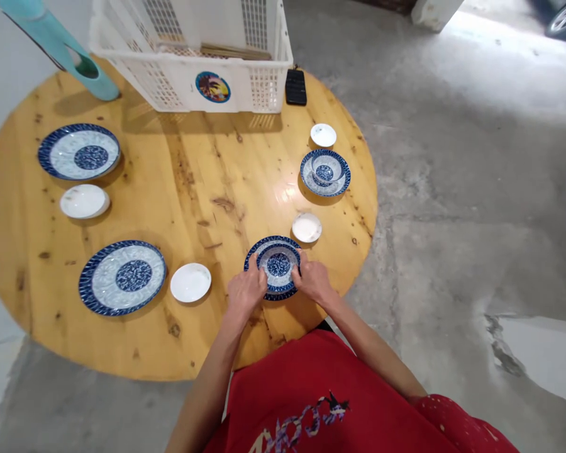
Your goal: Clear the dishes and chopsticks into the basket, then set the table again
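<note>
A small blue-and-white bowl (278,263) sits on a blue-and-white saucer plate (264,248) at the near edge of the round wooden table (193,182). My left hand (246,292) grips the bowl's left side, fingers curled on its rim. On the bowl's right side my right hand (314,280) holds it the same way. A small white dish (306,227) lies just beyond the right hand.
A second bowl on a saucer (325,172) and a white dish (323,134) lie farther right. Two large blue plates (122,277) (78,151) and two white dishes (190,282) (83,201) lie left. A white crate (193,63), a black remote (295,86) and a teal object (61,47) stand at the back.
</note>
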`<state>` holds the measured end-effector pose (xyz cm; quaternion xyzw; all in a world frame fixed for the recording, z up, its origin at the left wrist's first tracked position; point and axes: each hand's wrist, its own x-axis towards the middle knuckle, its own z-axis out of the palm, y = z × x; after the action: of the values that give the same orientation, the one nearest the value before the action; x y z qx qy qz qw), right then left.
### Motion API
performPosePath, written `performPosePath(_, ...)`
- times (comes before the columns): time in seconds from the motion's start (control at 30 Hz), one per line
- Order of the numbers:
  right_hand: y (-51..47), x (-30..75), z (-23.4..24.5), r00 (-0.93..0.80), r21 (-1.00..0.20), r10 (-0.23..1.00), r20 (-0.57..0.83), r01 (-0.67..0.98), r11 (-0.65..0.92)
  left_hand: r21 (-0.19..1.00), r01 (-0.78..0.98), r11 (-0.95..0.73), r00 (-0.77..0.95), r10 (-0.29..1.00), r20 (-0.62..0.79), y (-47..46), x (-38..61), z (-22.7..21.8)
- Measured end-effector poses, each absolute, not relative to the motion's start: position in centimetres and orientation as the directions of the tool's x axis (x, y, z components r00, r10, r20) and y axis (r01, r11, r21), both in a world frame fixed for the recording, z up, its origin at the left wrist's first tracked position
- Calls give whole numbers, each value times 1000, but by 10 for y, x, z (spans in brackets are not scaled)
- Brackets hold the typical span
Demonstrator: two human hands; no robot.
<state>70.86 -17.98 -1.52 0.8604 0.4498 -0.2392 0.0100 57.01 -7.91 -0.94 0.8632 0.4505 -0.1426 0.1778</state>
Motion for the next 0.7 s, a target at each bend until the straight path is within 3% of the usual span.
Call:
performPosePath(0.2, -180, 706, -14, 481, -174, 757, -441, 782, -598, 165, 825, -541, 556, 720, -416, -80, 569, -11)
performPosePath(0.33, -185, 708, -17, 510, -224, 759, -406, 749, -623, 227, 828, -512, 558, 718, -417, -77, 566, -5)
performPosePath(0.47, -192, 710, -31, 552, -428, 742, -379, 606, -670, 391, 808, -441, 584, 685, -435, -69, 562, -11)
performPosePath(0.6, -193, 700, -45, 519, -719, 741, -426, 303, -625, 689, 702, -179, 636, 594, -493, -68, 561, -31)
performPosePath(0.7, -191, 688, -46, 576, -787, 708, -408, 172, -593, 800, 599, -40, 651, 605, -458, -71, 559, -45)
